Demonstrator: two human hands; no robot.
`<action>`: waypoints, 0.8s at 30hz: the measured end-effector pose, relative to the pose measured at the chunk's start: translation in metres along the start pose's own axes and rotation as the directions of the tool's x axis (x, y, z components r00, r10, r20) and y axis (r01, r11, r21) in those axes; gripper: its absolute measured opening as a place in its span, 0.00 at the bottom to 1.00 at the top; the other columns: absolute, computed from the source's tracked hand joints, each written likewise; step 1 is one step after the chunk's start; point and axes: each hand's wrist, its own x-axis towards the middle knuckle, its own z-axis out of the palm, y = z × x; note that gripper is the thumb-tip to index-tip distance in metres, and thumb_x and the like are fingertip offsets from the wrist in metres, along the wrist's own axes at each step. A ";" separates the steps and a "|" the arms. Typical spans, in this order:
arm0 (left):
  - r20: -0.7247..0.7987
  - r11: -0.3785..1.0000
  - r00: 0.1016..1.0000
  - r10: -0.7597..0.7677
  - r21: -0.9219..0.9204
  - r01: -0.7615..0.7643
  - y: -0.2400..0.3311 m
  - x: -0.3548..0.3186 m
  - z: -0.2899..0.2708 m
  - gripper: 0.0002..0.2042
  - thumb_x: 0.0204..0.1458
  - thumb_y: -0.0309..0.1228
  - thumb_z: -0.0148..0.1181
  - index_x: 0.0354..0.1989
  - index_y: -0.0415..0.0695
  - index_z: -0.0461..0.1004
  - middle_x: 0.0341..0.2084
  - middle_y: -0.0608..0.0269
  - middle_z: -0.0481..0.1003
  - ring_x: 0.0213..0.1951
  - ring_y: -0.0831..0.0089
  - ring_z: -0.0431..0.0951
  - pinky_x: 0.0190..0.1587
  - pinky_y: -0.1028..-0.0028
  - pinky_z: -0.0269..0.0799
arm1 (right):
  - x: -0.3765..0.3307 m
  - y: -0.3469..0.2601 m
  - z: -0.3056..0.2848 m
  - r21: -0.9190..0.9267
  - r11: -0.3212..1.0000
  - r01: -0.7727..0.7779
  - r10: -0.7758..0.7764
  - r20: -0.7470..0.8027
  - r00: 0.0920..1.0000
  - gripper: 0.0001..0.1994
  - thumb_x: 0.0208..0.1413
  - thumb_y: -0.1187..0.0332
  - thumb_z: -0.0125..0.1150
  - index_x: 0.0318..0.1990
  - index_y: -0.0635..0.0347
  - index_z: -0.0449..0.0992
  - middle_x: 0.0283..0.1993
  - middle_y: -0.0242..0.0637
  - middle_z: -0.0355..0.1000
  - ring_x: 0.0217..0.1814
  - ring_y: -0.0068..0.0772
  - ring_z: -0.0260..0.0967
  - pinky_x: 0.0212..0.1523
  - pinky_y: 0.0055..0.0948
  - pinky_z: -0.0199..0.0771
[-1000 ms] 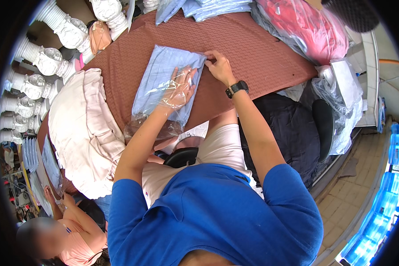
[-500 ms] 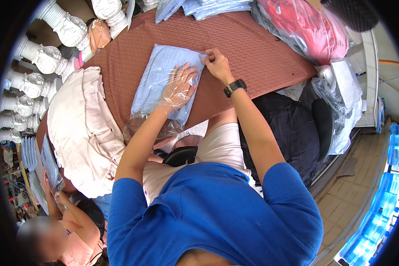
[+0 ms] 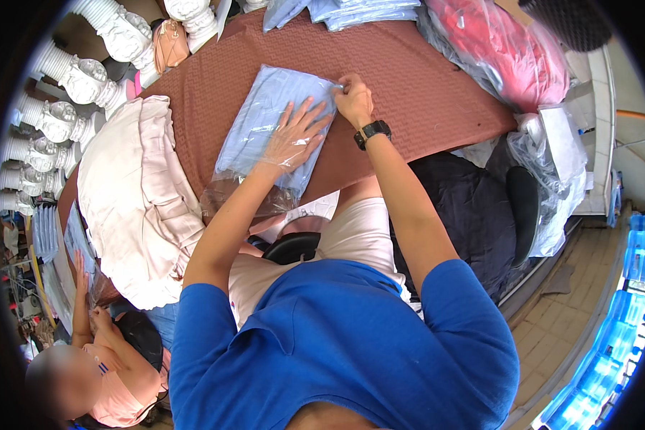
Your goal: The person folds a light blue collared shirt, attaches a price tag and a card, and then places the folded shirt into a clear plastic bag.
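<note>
A folded light-blue garment [image 3: 254,118] lies on the brown-covered table in front of me, inside a clear plastic bag [image 3: 226,188]. Its loose open end hangs past the table's near edge. My left hand [image 3: 294,140] lies flat on the garment with its fingers spread, and shiny plastic shows over its back and wrist, so it seems to be inside the bag. At the bag's far right corner, my right hand [image 3: 353,100] is closed in a pinch on the plastic. A dark watch [image 3: 373,134] sits on my right wrist.
A cream cloth heap [image 3: 136,193] lies left on the brown tablecloth [image 3: 423,100]. Bagged blue garments [image 3: 365,10] are stacked at the far edge, with a bagged red bundle [image 3: 502,54] at far right. A co-worker [image 3: 118,358] sits lower left, hands at another bagged blue piece.
The view has shifted slightly. My left hand stays flat on the garment with fingers a bit more spread, and my right hand still pinches the bag's corner. The co-worker's hands have moved a little.
</note>
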 end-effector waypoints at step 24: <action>0.034 0.990 0.991 -0.131 -0.043 0.133 0.005 -0.084 -0.035 0.38 0.55 0.41 0.63 0.75 0.57 0.56 0.77 0.63 0.47 0.77 0.52 0.44 0.74 0.41 0.41 | -0.210 -0.047 -0.043 0.140 0.664 0.734 -0.740 0.258 0.621 0.12 0.45 0.72 0.65 0.41 0.57 0.77 0.45 0.36 0.72 0.52 0.44 0.66 0.47 0.42 0.64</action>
